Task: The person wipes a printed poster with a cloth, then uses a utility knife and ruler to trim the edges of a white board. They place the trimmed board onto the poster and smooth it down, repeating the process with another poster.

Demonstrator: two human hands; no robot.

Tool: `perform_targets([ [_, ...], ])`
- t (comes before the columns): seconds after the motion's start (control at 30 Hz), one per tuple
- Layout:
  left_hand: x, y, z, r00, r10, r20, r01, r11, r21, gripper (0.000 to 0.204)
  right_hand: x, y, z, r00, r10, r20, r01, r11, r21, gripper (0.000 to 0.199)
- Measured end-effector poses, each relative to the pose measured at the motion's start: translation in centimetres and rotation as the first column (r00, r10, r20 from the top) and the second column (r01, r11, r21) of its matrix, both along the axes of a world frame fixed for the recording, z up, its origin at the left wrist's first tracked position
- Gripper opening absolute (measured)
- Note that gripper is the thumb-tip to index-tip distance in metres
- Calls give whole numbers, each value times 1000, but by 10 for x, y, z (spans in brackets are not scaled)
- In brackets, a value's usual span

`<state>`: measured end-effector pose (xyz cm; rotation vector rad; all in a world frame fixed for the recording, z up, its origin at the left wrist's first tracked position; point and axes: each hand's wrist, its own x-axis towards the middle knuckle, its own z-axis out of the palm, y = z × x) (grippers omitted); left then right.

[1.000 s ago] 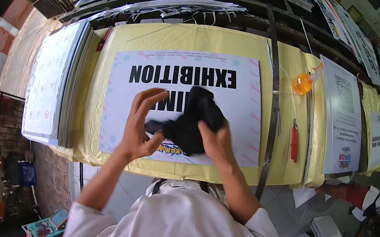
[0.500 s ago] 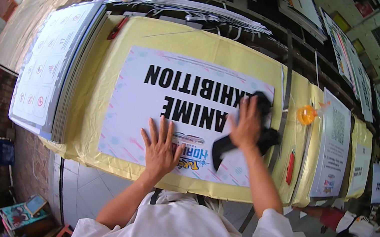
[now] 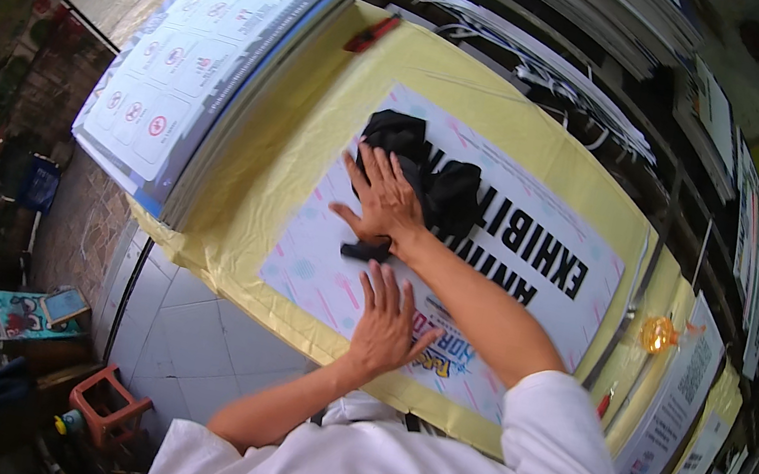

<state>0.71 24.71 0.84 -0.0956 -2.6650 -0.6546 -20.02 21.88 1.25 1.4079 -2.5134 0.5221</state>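
Observation:
A white printed sign board (image 3: 320, 227) with pastel marks and black lettering lies flat on a yellow-covered table (image 3: 230, 221). My right hand (image 3: 388, 200) presses a crumpled black cloth (image 3: 453, 194) onto the board's left part. Its fingers are stretched out and spread over the cloth, and the palm hides part of it. Nearer to me, my left hand (image 3: 387, 328) rests flat on the board's front part with fingers apart, holding nothing. Part of the lettering is covered by the cloth and my right forearm.
A thick stack of printed boards (image 3: 197, 63) stands at the table's left end. Near it lies a red-and-black cutter (image 3: 373, 33). At right are an orange bottle (image 3: 659, 334) and another printed sheet (image 3: 670, 405). A red stool (image 3: 109, 405) stands on the floor at lower left.
My right hand has slid the black cloth from the board's right part to its left part. The view has turned, and my left hand still lies flat on the board.

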Motion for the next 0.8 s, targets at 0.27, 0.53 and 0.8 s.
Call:
perform_targets([
  [0.27,7,7,-11,981,26,195,-21,999,-27,117,-82,-33,5,907,-416,-65,420,906,60,91],
  [0.53,31,-6,-10,926,11,-377,41,991,130,130,95,-37,9,931,331,154,-325,944,-61,89],
  [0.8,81,-92,44,828,533,-174,-414,791,450,99,151,-56,2,981,-178,79,180,983,-17,84],
])
